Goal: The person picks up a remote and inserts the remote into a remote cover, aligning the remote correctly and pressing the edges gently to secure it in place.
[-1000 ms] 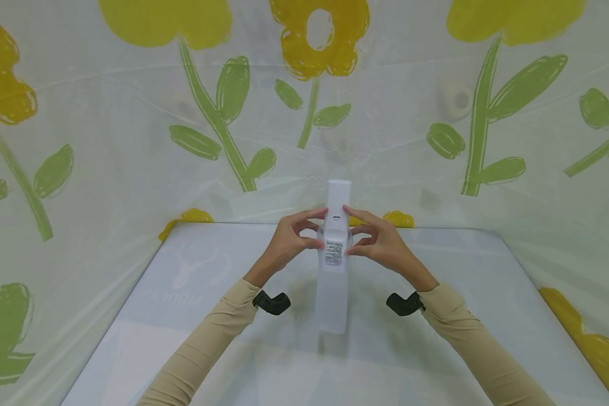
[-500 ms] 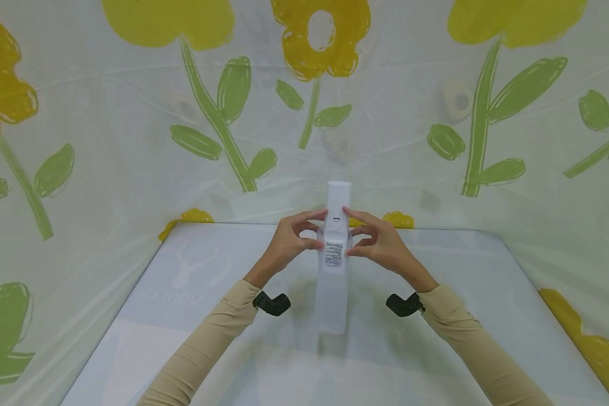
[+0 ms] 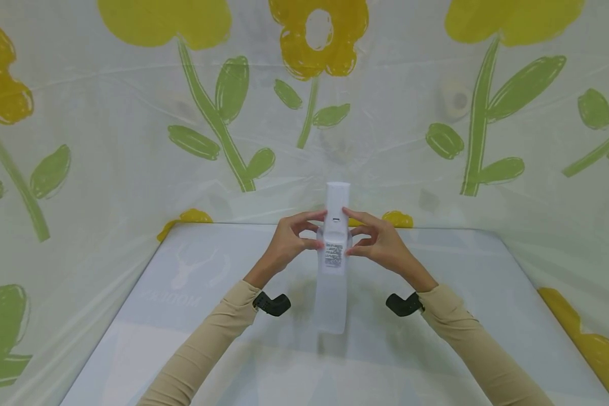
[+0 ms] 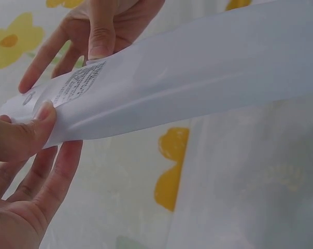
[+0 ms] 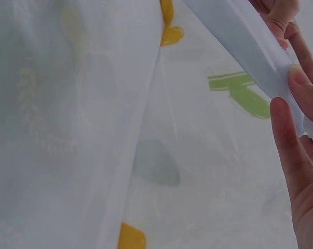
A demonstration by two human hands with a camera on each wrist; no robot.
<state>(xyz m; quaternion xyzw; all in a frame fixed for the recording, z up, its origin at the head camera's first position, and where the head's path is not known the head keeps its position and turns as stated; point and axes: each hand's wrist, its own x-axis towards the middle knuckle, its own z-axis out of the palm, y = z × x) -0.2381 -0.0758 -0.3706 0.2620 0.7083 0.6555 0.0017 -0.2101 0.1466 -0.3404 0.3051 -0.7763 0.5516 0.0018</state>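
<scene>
A long white device [image 3: 338, 197] with a small port and a printed label [image 3: 333, 255] is held up over the table. Its lower part runs into a long, smooth, whitish length [image 3: 331, 304] that looks like a plastic sleeve and spans the left wrist view [image 4: 198, 72]. My left hand [image 3: 289, 239] pinches the device's left edge, thumb beside the label and index finger higher up near the port. On the opposite edge my right hand [image 3: 380, 239] pinches it the same way. The far side of the device is hidden.
Below the hands spreads a pale table [image 3: 193, 316] with a faint deer print. A whitish curtain [image 3: 385, 141] with yellow flowers and green leaves hangs behind it and at both sides. Each wrist wears a black mount [image 3: 273, 304].
</scene>
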